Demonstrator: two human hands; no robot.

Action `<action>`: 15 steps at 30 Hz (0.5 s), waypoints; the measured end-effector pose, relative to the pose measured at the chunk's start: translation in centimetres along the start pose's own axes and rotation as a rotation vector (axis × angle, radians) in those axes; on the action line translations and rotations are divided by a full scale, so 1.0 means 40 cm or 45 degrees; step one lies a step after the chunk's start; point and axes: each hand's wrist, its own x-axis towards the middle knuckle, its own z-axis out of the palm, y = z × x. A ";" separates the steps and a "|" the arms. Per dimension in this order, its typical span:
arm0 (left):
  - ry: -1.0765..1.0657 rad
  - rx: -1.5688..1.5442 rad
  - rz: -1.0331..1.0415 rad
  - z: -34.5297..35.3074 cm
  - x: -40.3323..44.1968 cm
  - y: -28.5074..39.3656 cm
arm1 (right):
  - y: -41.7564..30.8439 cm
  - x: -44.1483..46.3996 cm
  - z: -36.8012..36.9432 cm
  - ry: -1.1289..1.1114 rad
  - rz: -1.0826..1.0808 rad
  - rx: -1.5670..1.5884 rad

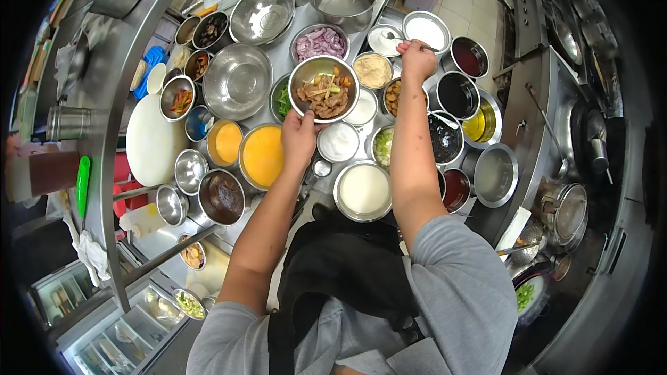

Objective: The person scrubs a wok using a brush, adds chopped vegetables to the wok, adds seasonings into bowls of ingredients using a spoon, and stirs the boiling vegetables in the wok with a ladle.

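Note:
My left hand (300, 137) grips the lower rim of a metal bowl (324, 96) that holds browned meat strips with yellow-green pieces. It hangs over bowls of green vegetables (282, 103) and white powder (338, 142). Farther forward and to the right, my right hand (418, 60) is closed around the handle of a small spoon (392, 35). The spoon's head is over a bowl of white granules (384, 41). Beside that hand are a bowl of white powder (426, 30) and a bowl of tan powder (372, 71).
Sliced purple onion (320, 44), yellow liquid (262, 156), creamy liquid (365, 191), dark sauces (458, 95) and oil (479, 125) stand in bowls close around my arms. Empty metal bowls (238, 81) are at the left. A stove (524, 21) lines the right side.

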 end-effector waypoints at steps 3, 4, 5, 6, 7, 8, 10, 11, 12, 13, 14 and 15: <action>-0.015 -0.014 0.005 0.017 0.024 -0.007 | -0.042 -0.029 -0.016 -0.084 -0.010 0.009; -0.032 0.011 0.001 0.022 0.034 -0.008 | -0.058 -0.045 -0.021 -0.097 -0.009 0.004; -0.047 0.036 -0.001 0.028 0.047 -0.013 | -0.076 -0.062 -0.024 -0.139 -0.017 0.019; -0.008 0.040 -0.003 0.031 0.066 -0.031 | -0.094 -0.080 -0.027 -0.184 -0.025 0.034; 0.013 0.031 0.001 0.038 0.082 -0.038 | -0.113 -0.104 -0.029 -0.205 -0.021 0.027; 0.008 0.050 0.005 0.047 0.096 -0.042 | -0.134 -0.133 -0.030 -0.289 -0.041 0.022; 0.039 0.063 0.013 0.061 0.111 -0.049 | -0.177 -0.199 -0.030 -0.439 -0.106 -0.051; 0.067 0.054 0.022 0.073 0.119 -0.047 | -0.187 -0.222 -0.030 -0.456 -0.102 -0.056; 0.063 0.038 0.000 0.082 0.127 -0.044 | -0.194 -0.240 -0.032 -0.602 -0.216 -0.229; 0.074 0.033 0.000 0.087 0.133 -0.049 | -0.199 -0.256 -0.035 -0.742 -0.332 -0.401; 0.069 0.058 0.010 0.091 0.137 -0.054 | -0.204 -0.272 -0.040 -0.778 -0.429 -0.517; 0.061 0.082 0.019 0.093 0.139 -0.059 | -0.208 -0.274 -0.045 -0.779 -0.426 -0.520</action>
